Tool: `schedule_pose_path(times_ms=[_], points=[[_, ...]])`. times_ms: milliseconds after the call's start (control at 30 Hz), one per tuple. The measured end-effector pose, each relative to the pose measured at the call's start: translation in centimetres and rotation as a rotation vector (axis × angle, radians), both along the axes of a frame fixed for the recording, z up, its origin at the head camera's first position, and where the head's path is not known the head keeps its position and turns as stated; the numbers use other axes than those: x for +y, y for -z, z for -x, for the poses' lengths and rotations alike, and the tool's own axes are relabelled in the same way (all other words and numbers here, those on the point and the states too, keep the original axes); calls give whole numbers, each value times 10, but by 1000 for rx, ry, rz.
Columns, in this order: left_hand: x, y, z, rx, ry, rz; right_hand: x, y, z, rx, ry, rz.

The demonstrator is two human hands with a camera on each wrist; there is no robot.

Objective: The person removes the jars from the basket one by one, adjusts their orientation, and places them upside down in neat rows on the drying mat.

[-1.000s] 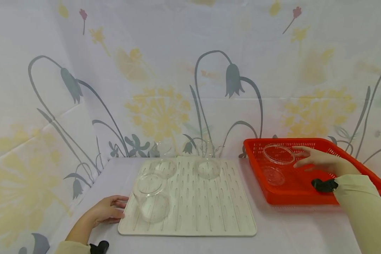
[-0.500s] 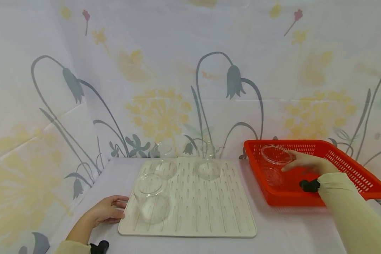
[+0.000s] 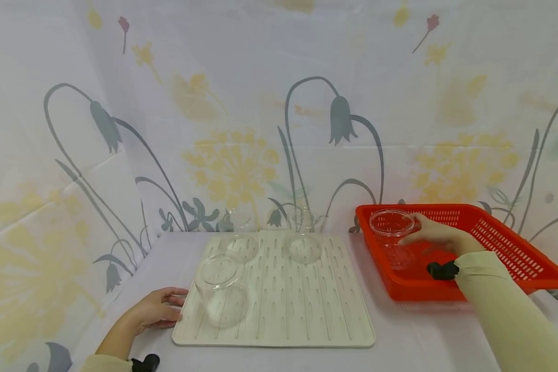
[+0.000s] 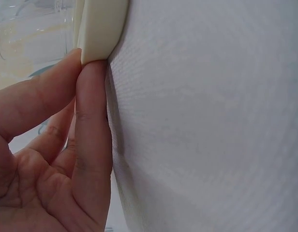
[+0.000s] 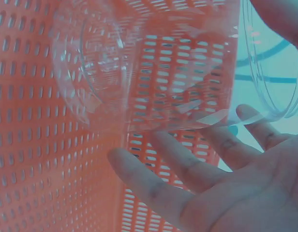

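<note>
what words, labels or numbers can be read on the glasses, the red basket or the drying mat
None: no view shows any readable text.
The clear glass at the right hand bears no print.
The red basket shows only slots.
The drying mat, touched at its corner by the left hand, shows only grooves.
The backdrop cloth carries flowers, no lettering.

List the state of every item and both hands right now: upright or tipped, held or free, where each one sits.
Right hand: fingers around the clear cup in the basket.
Clear cup: upright, mouth up, inside the basket.
Red basket: on the table, right of the mat.
Left hand: fingers against the mat's near left corner.
White mat: flat on the table.
Near glass: upright on the mat, free.
Two far glasses: on the mat, free.
</note>
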State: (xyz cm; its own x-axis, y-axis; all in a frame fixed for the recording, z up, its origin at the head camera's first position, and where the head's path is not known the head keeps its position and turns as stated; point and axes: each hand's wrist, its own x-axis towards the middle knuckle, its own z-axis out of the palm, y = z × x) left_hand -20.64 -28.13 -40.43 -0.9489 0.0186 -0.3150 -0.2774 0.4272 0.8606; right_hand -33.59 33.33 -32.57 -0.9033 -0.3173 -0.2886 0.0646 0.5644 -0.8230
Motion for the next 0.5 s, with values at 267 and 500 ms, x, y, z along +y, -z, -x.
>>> schedule_pose_path(times_ms=[267, 500], points=[[1, 0, 1, -4, -5, 12, 1, -10, -5, 32, -12, 26], [1, 1, 2, -12, -14, 11, -4, -21, -11, 37, 10, 54]])
